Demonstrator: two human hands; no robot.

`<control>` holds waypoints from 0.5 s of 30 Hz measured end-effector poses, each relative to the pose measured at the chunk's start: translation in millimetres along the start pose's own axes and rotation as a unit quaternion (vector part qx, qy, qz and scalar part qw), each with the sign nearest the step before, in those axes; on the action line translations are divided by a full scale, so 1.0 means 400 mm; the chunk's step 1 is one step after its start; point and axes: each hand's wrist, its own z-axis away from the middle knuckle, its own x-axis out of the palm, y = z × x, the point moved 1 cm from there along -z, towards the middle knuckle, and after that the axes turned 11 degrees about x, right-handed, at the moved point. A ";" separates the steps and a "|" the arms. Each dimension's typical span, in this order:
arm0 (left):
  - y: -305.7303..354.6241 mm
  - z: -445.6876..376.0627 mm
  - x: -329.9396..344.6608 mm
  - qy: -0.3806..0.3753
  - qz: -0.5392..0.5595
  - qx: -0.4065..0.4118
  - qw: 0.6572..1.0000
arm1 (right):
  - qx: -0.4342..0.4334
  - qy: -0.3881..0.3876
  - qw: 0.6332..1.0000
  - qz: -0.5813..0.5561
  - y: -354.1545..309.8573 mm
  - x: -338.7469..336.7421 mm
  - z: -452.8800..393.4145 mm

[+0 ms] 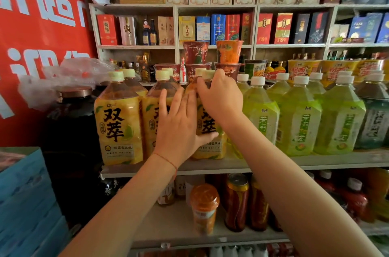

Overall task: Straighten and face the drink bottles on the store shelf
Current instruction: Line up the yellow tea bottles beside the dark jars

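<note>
Right hand point(221, 96) clamps the third yellow bottle's point(207, 124) shoulder, left hand point(179, 128) flat (seemingly pressing its label).

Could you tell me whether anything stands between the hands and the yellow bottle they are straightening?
Nothing visible does. The left hand lies on the front of the third yellow bottle and the right hand grips its shoulder below the cap.
</note>
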 end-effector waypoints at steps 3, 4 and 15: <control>-0.004 -0.019 -0.015 0.025 0.071 0.002 0.997 | -0.001 -0.007 1.000 0.019 0.007 -0.009 -0.004; -0.009 -0.026 -0.025 0.057 0.127 -0.007 0.990 | -0.002 -0.007 1.000 0.025 0.009 -0.010 -0.005; 0.019 -0.238 -0.050 0.019 0.597 -0.302 0.743 | 0.020 -0.133 0.983 -0.122 0.033 -0.023 -0.018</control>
